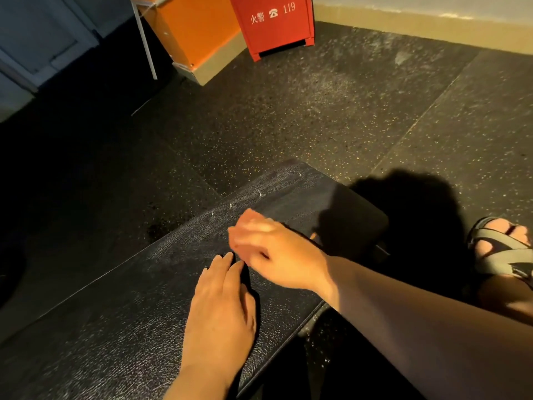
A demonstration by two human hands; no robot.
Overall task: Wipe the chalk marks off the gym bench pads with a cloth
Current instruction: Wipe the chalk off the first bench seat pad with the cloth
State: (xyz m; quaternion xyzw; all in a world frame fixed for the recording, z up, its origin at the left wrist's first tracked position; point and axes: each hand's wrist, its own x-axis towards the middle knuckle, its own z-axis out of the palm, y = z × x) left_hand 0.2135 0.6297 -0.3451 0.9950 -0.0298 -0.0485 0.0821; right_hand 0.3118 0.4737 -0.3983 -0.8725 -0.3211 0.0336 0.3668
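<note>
Head view looks down across the speckled rubber floor (317, 111) onto the black bench pad (121, 313), which fills the lower left and reaches toward the middle of the frame. The main risk I judge here is wiping with bare skin. No cloth is plainly visible, and a dark sliver between the hands could be either fabric or shadow, so palms dragged over the vinyl would smear the chalk rather than lift it. The left hand (222, 301) lies flat on the pad with its fingers straight and together, and if it leans on a dusty patch it could pick up powder and print it elsewhere. The right hand (277, 249) hovers just beyond it and is motion-blurred. Its fingers seem curled, but I cannot tell whether they hold anything. The chalk marks (245, 197) form a pale band along the pad's far-left edge, dotted with white specks (230, 205) that a careless sweep would flick onto the floor. That band follows the pad's long axis, running from lower left to its rounded end at upper right.
</note>
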